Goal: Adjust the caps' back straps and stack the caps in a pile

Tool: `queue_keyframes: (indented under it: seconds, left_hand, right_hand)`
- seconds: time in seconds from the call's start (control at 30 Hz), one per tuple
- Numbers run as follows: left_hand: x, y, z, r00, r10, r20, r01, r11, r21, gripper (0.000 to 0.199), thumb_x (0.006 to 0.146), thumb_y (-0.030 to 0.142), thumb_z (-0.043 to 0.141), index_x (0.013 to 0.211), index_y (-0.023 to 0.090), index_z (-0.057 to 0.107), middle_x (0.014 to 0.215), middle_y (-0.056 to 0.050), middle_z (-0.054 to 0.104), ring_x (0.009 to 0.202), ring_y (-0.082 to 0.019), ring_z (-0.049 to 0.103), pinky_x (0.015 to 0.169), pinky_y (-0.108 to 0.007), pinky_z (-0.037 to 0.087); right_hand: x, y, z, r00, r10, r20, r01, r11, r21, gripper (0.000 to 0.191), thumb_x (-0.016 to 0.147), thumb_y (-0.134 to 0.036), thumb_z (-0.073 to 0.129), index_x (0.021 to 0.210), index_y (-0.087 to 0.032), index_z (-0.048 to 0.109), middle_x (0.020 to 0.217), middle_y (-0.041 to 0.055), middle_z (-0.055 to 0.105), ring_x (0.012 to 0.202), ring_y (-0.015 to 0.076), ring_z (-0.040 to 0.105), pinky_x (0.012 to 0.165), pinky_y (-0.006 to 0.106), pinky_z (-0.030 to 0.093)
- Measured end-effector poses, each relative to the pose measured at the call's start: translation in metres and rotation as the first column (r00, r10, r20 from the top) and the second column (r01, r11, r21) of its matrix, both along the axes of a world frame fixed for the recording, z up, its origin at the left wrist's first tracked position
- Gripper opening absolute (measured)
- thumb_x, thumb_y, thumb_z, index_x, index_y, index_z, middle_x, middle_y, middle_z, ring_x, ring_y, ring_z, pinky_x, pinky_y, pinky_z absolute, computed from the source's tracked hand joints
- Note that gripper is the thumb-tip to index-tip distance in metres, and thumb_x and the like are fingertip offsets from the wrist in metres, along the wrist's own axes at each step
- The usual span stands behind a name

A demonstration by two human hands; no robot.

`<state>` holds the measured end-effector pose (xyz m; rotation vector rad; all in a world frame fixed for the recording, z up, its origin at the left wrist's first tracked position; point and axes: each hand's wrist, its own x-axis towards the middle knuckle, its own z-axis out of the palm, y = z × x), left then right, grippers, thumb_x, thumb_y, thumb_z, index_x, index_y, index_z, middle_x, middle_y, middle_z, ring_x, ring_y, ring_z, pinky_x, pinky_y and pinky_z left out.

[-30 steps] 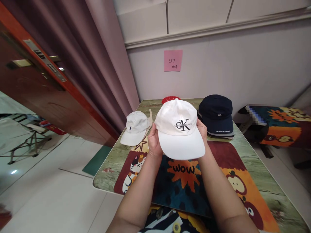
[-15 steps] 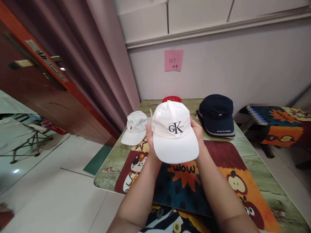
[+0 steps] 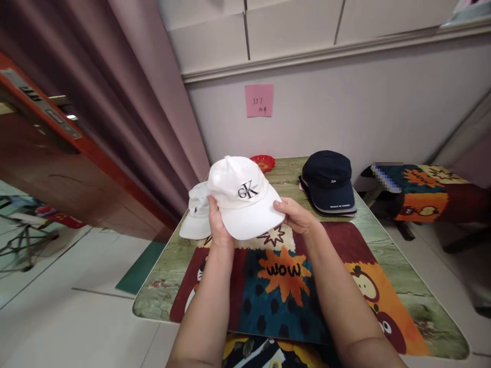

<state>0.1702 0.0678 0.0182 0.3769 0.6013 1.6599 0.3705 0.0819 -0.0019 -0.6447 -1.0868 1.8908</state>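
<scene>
Pale wall (image 3: pixel 326 107) rises behind your wood-patterned table (image 3: pixel 153 301), with a pink note (image 3: pixel 259 101) stuck on it and a mauve curtain (image 3: pixel 149 97) to the left. You hold a white cap (image 3: pixel 241 199) up over the far half of a colourful mat (image 3: pixel 264 301), its brim towards you and its dark letters facing up. Your left hand (image 3: pixel 218 225) is clamped on the cap's left side; your right hand (image 3: pixel 298 215) pinches the right edge of the brim, thumb on top. Just beyond your left hand, a smaller pale cap (image 3: pixel 194 214) sits on the table, partly hidden by the one you hold. Behind your cap lies a red dish (image 3: pixel 264 162). Well to its right, a navy cap (image 3: pixel 328 176) tops a pile; what lies beneath is hard to make out, perhaps more caps
</scene>
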Motion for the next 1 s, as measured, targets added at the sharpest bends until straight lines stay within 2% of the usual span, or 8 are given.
queue_keyframes:
  seconds: [0.13, 0.3, 0.4, 0.5, 0.6, 0.77, 0.87, 1.0]
  left_hand:
    - [0.001, 0.01, -0.008, 1.0, -0.011, 0.009, 0.011, 1.0, -0.003, 0.073, 0.094, 0.072, 0.038, 0.14, 0.019, 0.06, 0.131, -0.011, 0.07, 0.131, -0.028, 0.059, 0.11, -0.043, 0.048]
    - [0.018, 0.015, -0.063, 0.972, -0.061, -0.229, 0.039, 0.994, -0.101, 0.075, 0.094, 0.076, 0.032, 0.122, 0.016, 0.067, 0.116, -0.015, 0.075, 0.109, -0.028, 0.07, 0.091, -0.042, 0.057]
    - [0.027, 0.008, -0.102, 0.783, -0.146, -0.605, 0.027, 0.979, -0.201, 0.072, 0.089, 0.078, 0.042, 0.099, 0.012, 0.07, 0.088, -0.015, 0.076, 0.078, -0.024, 0.072, 0.072, -0.037, 0.058]
    - [0.034, -0.001, -0.125, 0.525, -0.036, -0.85, 0.006, 0.999, -0.039, 0.059, 0.089, 0.071, 0.049, 0.095, 0.016, 0.07, 0.083, -0.01, 0.075, 0.075, -0.021, 0.069, 0.074, -0.035, 0.056]
    - [0.036, -0.006, -0.129, 0.368, -0.002, -0.93, 0.074, 0.997, 0.027, 0.051, 0.094, 0.063, 0.045, 0.097, 0.018, 0.07, 0.086, -0.009, 0.075, 0.079, -0.021, 0.068, 0.08, -0.036, 0.055]
    - [0.034, -0.003, -0.127, 0.389, -0.028, -0.921, 0.051, 0.999, -0.009, 0.052, 0.097, 0.059, 0.041, 0.101, 0.016, 0.069, 0.087, -0.01, 0.076, 0.078, -0.021, 0.069, 0.078, -0.036, 0.056]
    - [0.034, -0.002, -0.128, 0.387, -0.029, -0.922, 0.05, 0.999, -0.011, 0.051, 0.096, 0.059, 0.043, 0.1, 0.016, 0.069, 0.085, -0.01, 0.075, 0.078, -0.021, 0.07, 0.079, -0.036, 0.056]
    - [0.033, -0.002, -0.129, 0.382, -0.022, -0.924, 0.059, 0.998, 0.0, 0.049, 0.096, 0.058, 0.043, 0.1, 0.016, 0.069, 0.087, -0.01, 0.076, 0.078, -0.021, 0.07, 0.079, -0.036, 0.056]
  right_hand:
    - [0.011, 0.001, 0.001, 0.999, 0.033, 0.005, -0.034, 0.998, 0.059, 0.045, 0.064, -0.038, 0.091, 0.096, -0.014, 0.072, 0.077, 0.0036, 0.075, 0.058, 0.0148, 0.067, 0.053, 0.024, 0.057]
    - [0.025, 0.006, 0.012, 0.96, -0.267, -0.079, 0.277, 0.945, 0.175, 0.047, 0.065, -0.033, 0.091, 0.104, -0.016, 0.072, 0.093, 0.0046, 0.078, 0.075, 0.0162, 0.07, 0.067, 0.024, 0.057]
    - [0.041, 0.013, 0.016, 0.837, -0.52, -0.172, 0.546, 0.815, 0.195, 0.045, 0.068, -0.035, 0.089, 0.107, -0.02, 0.072, 0.1, 0.0031, 0.078, 0.08, 0.0165, 0.07, 0.071, 0.026, 0.058]
    - [0.066, 0.026, 0.012, 0.703, -0.66, -0.266, 0.708, 0.687, 0.165, 0.044, 0.07, -0.039, 0.087, 0.108, -0.024, 0.07, 0.101, 0.001, 0.077, 0.079, 0.0149, 0.069, 0.066, 0.024, 0.057]
    - [0.097, 0.042, -0.006, 0.566, -0.775, -0.282, 0.817, 0.573, 0.065, 0.043, 0.069, -0.041, 0.087, 0.103, -0.023, 0.068, 0.094, -0.0016, 0.075, 0.071, 0.0109, 0.067, 0.057, 0.019, 0.054]
    - [0.141, 0.057, -0.055, 0.232, -0.972, 0.039, 0.962, 0.223, -0.161, 0.035, 0.064, -0.035, 0.087, 0.081, -0.017, 0.063, 0.065, -0.0059, 0.064, 0.047, 0.0048, 0.052, 0.037, 0.012, 0.039]
    - [0.153, 0.056, -0.074, 0.183, -0.977, 0.107, 0.967, 0.159, -0.198, 0.032, 0.064, -0.029, 0.086, 0.073, -0.015, 0.059, 0.054, -0.0076, 0.055, 0.04, 0.0039, 0.045, 0.032, 0.012, 0.033]
    - [0.154, 0.055, -0.073, 0.166, -0.984, 0.066, 0.968, 0.15, -0.2, 0.027, 0.07, -0.028, 0.083, 0.083, -0.015, 0.064, 0.053, -0.01, 0.052, 0.039, 0.0016, 0.041, 0.034, 0.01, 0.034]
